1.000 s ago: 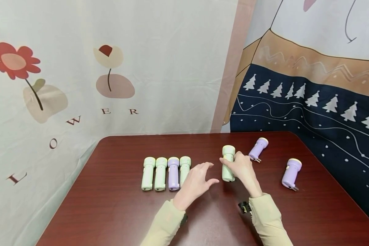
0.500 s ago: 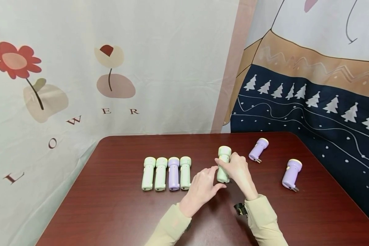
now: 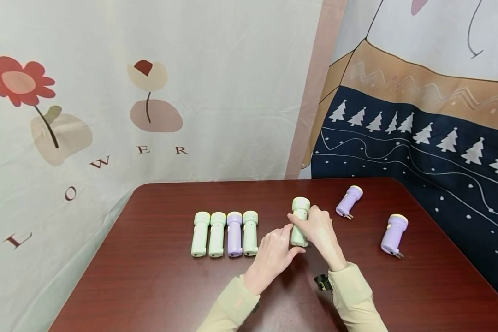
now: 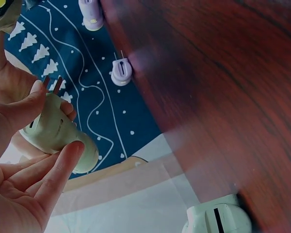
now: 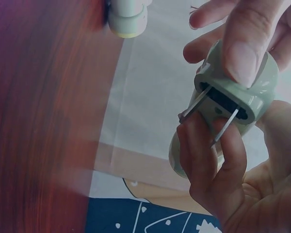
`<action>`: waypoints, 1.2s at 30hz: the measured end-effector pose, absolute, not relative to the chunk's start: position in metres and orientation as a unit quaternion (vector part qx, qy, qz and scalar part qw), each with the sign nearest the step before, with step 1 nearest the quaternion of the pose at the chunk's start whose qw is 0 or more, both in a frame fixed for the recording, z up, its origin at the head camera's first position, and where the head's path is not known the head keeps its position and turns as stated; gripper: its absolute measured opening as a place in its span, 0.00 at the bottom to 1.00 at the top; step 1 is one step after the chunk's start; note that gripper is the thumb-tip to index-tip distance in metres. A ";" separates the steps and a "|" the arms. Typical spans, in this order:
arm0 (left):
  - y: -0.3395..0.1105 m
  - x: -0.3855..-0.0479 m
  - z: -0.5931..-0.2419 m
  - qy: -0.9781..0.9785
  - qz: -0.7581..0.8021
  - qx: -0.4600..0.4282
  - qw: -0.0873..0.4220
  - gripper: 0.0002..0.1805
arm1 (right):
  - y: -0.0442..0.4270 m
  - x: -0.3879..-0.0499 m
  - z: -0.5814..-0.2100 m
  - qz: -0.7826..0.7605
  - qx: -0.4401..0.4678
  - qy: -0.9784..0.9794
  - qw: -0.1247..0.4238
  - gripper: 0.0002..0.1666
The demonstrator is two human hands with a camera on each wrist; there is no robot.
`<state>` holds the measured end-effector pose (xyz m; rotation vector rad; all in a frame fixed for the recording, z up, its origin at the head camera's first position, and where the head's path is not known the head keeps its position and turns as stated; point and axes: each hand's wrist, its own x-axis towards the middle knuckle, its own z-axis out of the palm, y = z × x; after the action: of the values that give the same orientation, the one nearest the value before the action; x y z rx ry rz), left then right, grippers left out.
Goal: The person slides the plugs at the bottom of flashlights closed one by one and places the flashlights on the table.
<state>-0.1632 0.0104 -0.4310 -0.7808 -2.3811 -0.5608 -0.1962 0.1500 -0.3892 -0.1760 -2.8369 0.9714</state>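
Note:
In the head view, the right hand (image 3: pixel 317 230) grips a green flashlight (image 3: pixel 297 236) between thumb and fingers, its pale head pointing away. Against its lower left side is the left hand (image 3: pixel 271 258), thumb and index finger spread apart, the thumb near the tail end. The left wrist view has the left hand (image 4: pixel 31 179) around the green flashlight (image 4: pixel 51 124) with fingers fairly straight; whether they press it cannot be told. Two metal prongs stick out of the tail of the flashlight (image 5: pixel 264 92) in the right wrist view, near fingers of the right hand (image 5: pixel 254 189).
Left of the hands, a row holds green flashlights (image 3: pixel 199 235) and one purple flashlight (image 3: pixel 234 235), standing side by side. Two more purple flashlights (image 3: pixel 348 201) (image 3: pixel 393 234) lie at the right of the brown table (image 3: pixel 149 286). Printed cloth (image 3: pixel 232 92) hangs behind.
The right hand has shifted the green flashlight left. The left hand has moved right to meet it, uncovering the rightmost green flashlight of the row.

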 end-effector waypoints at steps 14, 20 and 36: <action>0.009 -0.165 -0.433 -0.882 -0.215 -0.301 0.291 0.27 | 0.146 -0.196 -0.391 0.326 -0.056 -0.942 0.063 0.30; 0.008 -0.166 -0.434 -0.874 -0.225 -0.305 0.304 0.25 | 0.144 -0.196 -0.392 0.319 -0.057 -0.944 0.067 0.33; 0.011 -0.165 -0.431 -0.888 -0.222 -0.291 0.278 0.18 | 0.142 -0.195 -0.393 0.314 -0.057 -0.946 0.065 0.33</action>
<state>-0.1645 0.0115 -0.4310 -0.7809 -2.3837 -0.5955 -0.1952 0.1421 -0.3932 -0.1709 -2.8534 0.9472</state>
